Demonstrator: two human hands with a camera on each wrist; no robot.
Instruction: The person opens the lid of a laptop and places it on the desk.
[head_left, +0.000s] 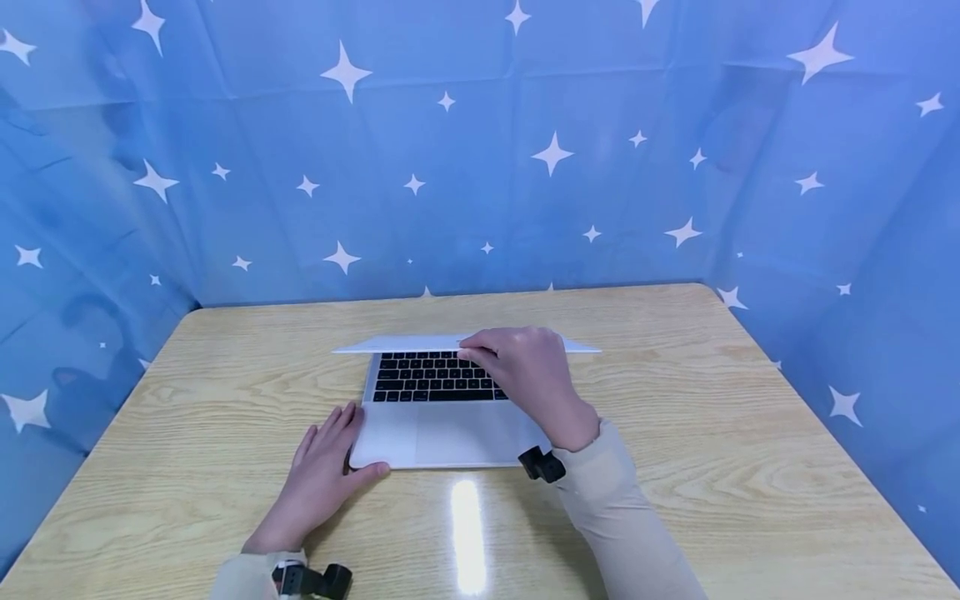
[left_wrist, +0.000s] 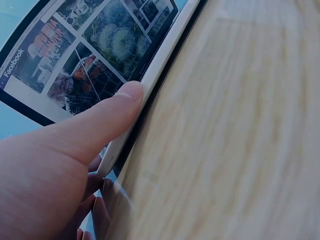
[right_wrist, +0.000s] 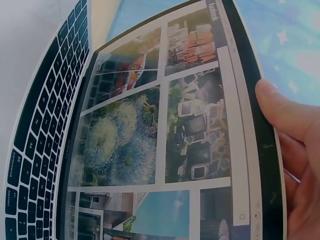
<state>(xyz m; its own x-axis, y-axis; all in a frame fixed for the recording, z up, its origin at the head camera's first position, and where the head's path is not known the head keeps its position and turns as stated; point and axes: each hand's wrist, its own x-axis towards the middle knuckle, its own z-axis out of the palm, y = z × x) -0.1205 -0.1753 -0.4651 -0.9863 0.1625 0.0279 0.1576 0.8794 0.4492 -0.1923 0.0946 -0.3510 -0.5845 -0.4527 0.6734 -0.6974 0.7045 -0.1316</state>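
A silver laptop [head_left: 461, 429] with black keys stands on the wooden table, its lid [head_left: 397, 342] tilted partway over the keyboard. My right hand [head_left: 528, 375] pinches the lid's upper edge near the middle; in the right wrist view the thumb [right_wrist: 280, 107] lies on the dark screen border, with the fingers behind the lid. At the front left corner of the base rests my left hand [head_left: 322, 475]. Its thumb [left_wrist: 112, 115] touches the front edge, while the fairly straight fingers lie along the left side. The lit screen [right_wrist: 135, 125] displays several photos.
The pale wooden table [head_left: 750, 467] extends on both sides of the laptop. Behind it and at the sides hangs a blue curtain [head_left: 480, 208] with white stars. A bright light reflection lies on the tabletop in front of the laptop.
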